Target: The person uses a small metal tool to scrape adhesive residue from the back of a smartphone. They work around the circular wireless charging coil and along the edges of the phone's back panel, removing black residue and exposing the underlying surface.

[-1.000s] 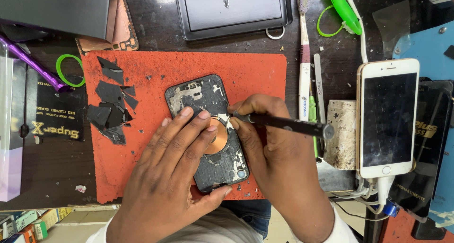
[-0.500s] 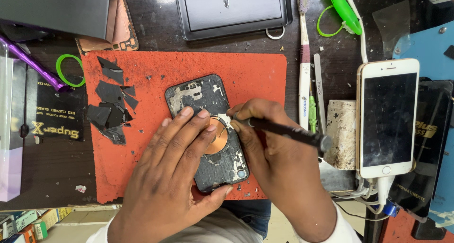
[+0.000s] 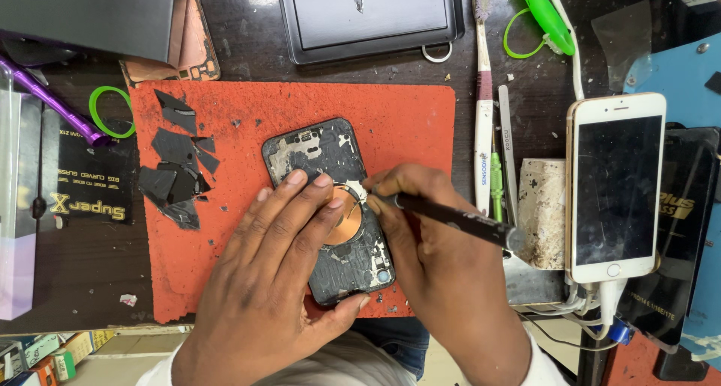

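Under the left hand (image 3: 263,281), pressed flat, lies the phone (image 3: 330,206) on the mat (image 3: 405,123); the right hand (image 3: 443,258) grips a black tool (image 3: 451,217). The phone looks stiff, brittle, sharp-edged; best steadied by its sides.

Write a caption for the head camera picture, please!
Left hand steadies stripped phone while right hand scrapes with black tool.

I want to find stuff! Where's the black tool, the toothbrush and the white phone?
black tool (image 3: 451,217), head view, middle of its shaft.
toothbrush (image 3: 484,131), head view, on its handle.
white phone (image 3: 616,187), head view, centre of its dark screen.
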